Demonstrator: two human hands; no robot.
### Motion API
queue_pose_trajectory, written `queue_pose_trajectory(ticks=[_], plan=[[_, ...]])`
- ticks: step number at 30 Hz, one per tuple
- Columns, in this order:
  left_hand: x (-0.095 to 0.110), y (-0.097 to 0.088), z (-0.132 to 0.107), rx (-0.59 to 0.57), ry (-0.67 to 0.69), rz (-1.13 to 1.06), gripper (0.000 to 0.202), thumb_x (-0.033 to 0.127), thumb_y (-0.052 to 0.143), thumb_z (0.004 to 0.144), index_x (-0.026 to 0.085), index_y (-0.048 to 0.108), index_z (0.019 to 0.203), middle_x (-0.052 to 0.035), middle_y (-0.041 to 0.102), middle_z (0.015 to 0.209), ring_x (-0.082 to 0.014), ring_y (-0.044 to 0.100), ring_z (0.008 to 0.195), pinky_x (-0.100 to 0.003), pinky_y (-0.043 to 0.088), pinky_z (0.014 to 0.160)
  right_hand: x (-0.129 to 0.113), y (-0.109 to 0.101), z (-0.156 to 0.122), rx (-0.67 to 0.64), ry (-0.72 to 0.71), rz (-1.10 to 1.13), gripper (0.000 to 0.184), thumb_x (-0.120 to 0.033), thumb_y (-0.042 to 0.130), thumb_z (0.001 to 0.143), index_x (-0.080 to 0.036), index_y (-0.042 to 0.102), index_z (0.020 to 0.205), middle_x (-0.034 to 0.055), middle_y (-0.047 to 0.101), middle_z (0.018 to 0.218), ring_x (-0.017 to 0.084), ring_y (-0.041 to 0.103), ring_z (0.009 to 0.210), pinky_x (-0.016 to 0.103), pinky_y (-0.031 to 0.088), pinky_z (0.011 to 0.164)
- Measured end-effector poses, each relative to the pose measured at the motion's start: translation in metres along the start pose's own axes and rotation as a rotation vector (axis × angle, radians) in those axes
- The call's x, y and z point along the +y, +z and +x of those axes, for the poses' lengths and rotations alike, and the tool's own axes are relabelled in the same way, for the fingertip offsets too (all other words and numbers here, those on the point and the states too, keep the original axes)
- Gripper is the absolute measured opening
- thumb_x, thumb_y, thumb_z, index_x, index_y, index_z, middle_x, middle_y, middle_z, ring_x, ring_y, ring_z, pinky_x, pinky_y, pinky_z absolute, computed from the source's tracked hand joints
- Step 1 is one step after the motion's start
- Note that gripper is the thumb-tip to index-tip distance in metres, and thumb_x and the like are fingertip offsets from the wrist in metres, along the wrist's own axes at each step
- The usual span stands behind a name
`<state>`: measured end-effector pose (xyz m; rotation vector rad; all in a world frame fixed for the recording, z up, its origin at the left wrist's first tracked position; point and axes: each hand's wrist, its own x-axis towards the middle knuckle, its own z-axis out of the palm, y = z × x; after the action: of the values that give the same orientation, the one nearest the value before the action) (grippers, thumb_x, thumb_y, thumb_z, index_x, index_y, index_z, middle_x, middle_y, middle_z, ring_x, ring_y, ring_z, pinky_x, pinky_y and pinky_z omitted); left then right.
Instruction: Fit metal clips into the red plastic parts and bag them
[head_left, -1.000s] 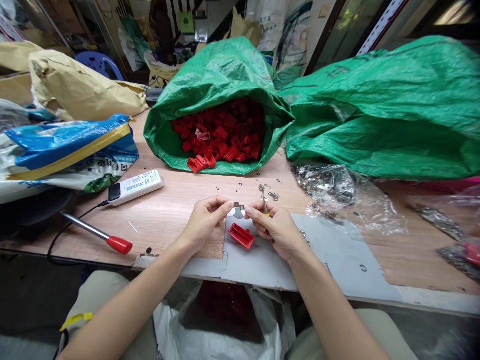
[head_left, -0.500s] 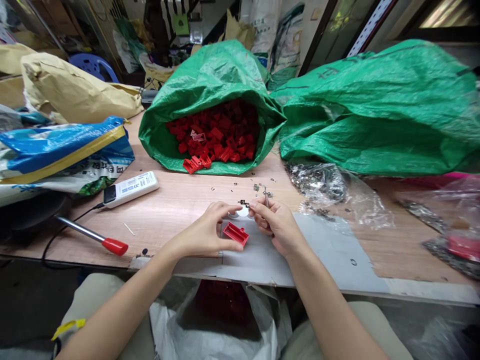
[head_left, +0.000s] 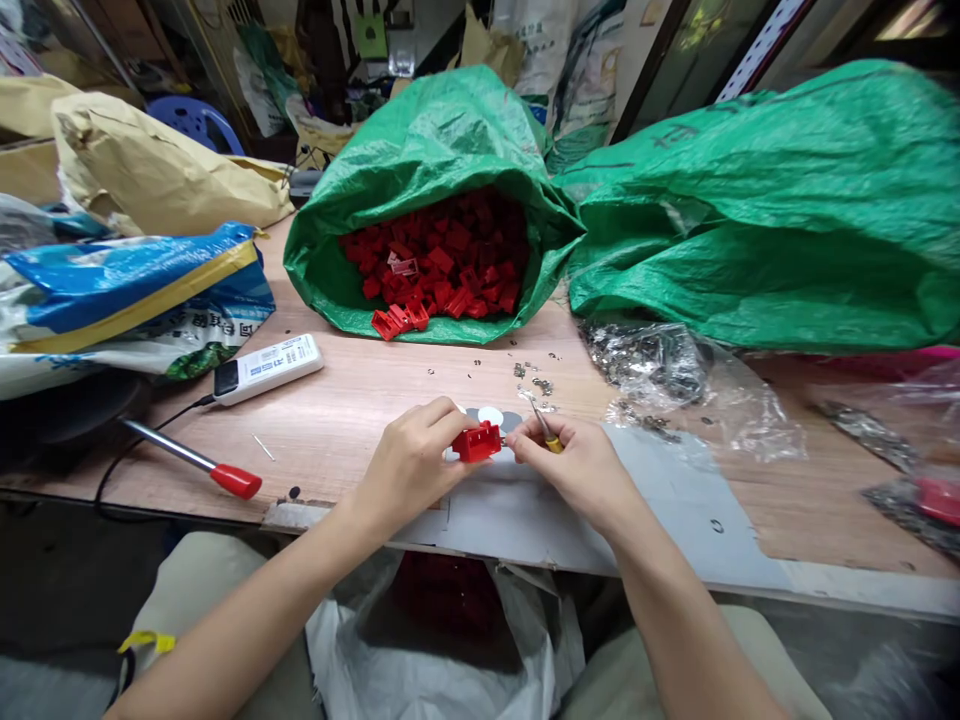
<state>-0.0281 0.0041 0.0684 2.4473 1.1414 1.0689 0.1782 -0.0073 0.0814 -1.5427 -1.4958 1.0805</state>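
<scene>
My left hand (head_left: 418, 452) grips a small red plastic housing (head_left: 478, 443) by its left end, above the grey sheet (head_left: 540, 500) on the bench. At the housing's right end are the fingertips of my right hand (head_left: 570, 460), pinching a small metal piece that they mostly cover. Tweezers with a yellowish grip (head_left: 550, 432) also sit in my right hand, tips pointing up and away. Behind my hands lie small loose metal parts (head_left: 541, 385) and a white disc (head_left: 490, 414).
A green sack (head_left: 442, 130) full of red housings (head_left: 450, 260) lies open at the back. Another green sack (head_left: 765, 200) and a clear bag of metal parts (head_left: 652, 360) are at right. On the left are a white device (head_left: 268, 368) and a red-handled lever (head_left: 235, 480).
My left hand has taken hold of the red housing and lifted it, turning it toward my right hand. The small metal piece has moved to the housing's right end.
</scene>
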Motion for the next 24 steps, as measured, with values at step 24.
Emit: queue_pose_trajectory(ticks=[24], plan=[[0.004,0.002,-0.001,0.159,0.077,0.008,0.012,0.021,0.069,0.089,0.018,0.066,0.099,-0.0050,0.067,0.086,-0.0163,0.064,0.078,-0.027,0.050,0.070,0.002,0.014,-0.001,-0.200,0.152,0.360,0.042,-0.060,0.072,0.078,-0.019,0.062,0.077,-0.0059,0.047,0.051,0.008,0.029,0.042,0.023,0.021,0.043]])
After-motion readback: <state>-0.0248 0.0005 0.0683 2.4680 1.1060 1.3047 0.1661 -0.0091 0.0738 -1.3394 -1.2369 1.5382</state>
